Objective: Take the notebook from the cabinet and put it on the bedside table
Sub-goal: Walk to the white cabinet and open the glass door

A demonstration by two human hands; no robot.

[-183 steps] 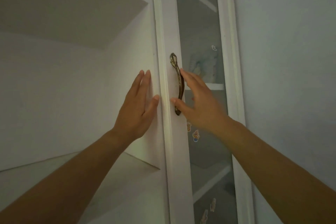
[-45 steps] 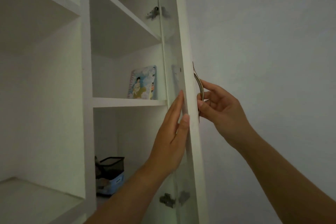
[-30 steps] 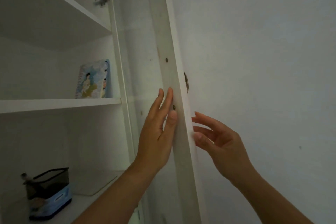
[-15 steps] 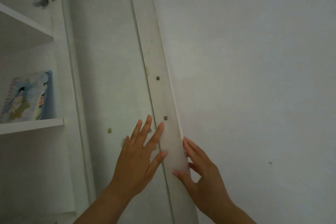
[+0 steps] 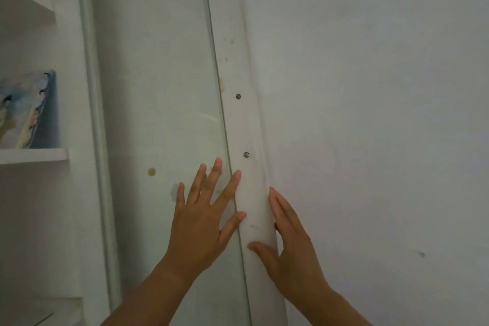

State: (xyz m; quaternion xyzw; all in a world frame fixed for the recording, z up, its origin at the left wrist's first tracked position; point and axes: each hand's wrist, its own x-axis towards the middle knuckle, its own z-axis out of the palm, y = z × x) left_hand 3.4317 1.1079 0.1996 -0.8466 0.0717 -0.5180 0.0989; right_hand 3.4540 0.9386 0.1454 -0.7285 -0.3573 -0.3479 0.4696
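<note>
The door point(image 5: 247, 124) of the cabinet point(image 5: 91, 103) should end flat back by the wall point(image 5: 370, 114), so it cannot swing into the reach. Push gently on its white frame rather than the glass pane point(image 5: 158, 82), then release and turn left. The left hand point(image 5: 201, 227) lies flat on pane and frame, fingers straight and spread. The right hand point(image 5: 291, 254) lays straight fingers along the door's outer edge, thumb across its face, gripping nothing. The notebook point(image 5: 26, 111) stands upright at the right end of its shelf point(image 5: 34, 155), untouched. Half a second earlier both hands sat much the same; before that, the right hand held the handle.
</note>
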